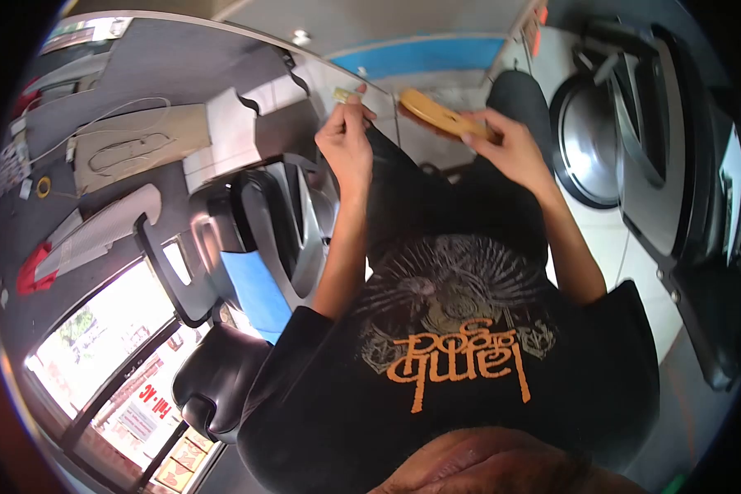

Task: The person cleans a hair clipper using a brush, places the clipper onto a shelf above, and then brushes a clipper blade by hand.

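In the head view a brush (440, 115) with a yellow-brown wooden back and dark bristles is gripped at its right end by my right hand (509, 148). Its free end points up and to the left. My left hand (346, 144) is closed, with thumb and fingers pinched round a small pale yellow-green item (342, 95) that I cannot make out. The two hands are apart, in front of my black trousers, and the brush does not touch my left hand.
Salon chairs with black padding (222, 379) and a blue cloth (257, 292) are at the left. A round shiny chair base (589, 140) stands at the right. A grey counter (214, 62) holds a cable and a brown sheet (144, 148).
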### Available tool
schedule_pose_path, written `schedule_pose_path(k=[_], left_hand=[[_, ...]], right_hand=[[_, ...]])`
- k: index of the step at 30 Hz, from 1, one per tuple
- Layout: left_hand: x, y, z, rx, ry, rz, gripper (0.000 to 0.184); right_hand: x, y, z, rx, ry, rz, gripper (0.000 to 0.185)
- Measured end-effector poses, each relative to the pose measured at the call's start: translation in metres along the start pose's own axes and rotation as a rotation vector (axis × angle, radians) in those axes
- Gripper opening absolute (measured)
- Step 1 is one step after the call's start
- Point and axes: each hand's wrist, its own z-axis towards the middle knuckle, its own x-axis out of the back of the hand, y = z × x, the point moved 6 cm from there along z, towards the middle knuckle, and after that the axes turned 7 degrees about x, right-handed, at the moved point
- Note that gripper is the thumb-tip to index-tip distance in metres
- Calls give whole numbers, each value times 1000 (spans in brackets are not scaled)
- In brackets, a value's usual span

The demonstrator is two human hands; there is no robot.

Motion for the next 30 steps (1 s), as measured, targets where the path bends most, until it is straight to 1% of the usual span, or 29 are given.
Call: schedule_pose_path(k=[1,2,3,4,5,6,7,8,9,11,13,14,16,17,18,21,24,27,30], left_hand=[[6,6,6,-44,12,57,44],[8,23,9,-52,34,95,45],[9,39,14,-60,56,128,46],[12,54,23,-200,47,118,48],[12,81,31,-259,71,142,44],[11,108,38,-317,96,166,39],[16,132,44,-293,120,233,38],[17,154,56,-444,139,267,37],[21,168,70,-430,137,306,37],[17,204,93,-391,131,538,35],[1,224,116,-485,93,661,35],[-6,230,129,-531,72,725,36],[-10,222,165,-579,125,923,37],[-13,221,174,-606,155,1018,38],[-16,225,175,-573,165,1054,42],[-23,228,182,-569,165,1192,44],[-24,228,192,-510,121,1288,45],[-26,233,189,-473,100,1314,45],[-25,238,185,-457,133,1266,51]], right_hand=[[-12,22,2,24,8,197,39],[-14,20,2,-24,-11,320,42],[-16,17,2,-120,-18,366,42],[-16,12,2,-206,-38,464,43],[-24,23,5,-279,-78,567,40],[-30,30,9,-307,-101,668,39],[-37,37,12,-344,-131,770,39],[-44,45,17,-366,-149,840,36],[-52,54,20,-395,-169,913,33],[-65,68,26,-454,-191,1025,29],[-73,76,29,-513,-194,1103,26],[-74,78,33,-489,-194,1085,24],[-73,79,39,-441,-190,1050,23],[-72,81,40,-455,-177,1042,23],[-72,82,40,-465,-162,1035,23],[-71,82,40,-467,-144,1032,22],[-70,81,40,-450,-150,1036,22],[-70,81,42,-444,-142,1026,22],[-71,80,42,-445,-137,1009,23]])
